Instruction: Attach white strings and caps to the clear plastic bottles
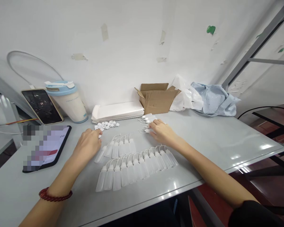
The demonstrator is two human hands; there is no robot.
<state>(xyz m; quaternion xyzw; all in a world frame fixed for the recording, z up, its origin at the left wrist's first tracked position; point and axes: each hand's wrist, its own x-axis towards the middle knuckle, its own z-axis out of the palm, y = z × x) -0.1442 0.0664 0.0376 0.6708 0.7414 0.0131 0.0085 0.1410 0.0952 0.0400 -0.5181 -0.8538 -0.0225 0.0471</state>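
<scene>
Two rows of translucent squeeze bottles (137, 167), white capped tips

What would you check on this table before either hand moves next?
1. Left hand at the pile of white caps: ok, fingers at its near edge.
2. A cap pinched in the left fingers: cannot tell.
3. Right hand on the loose bottles: ok, fingers touch one.
4. Front row of bottles lying side by side: ok.
5. Back row of bottles tidy: ok, though shorter.
6. Rows clear of the table edge: ok.
</scene>
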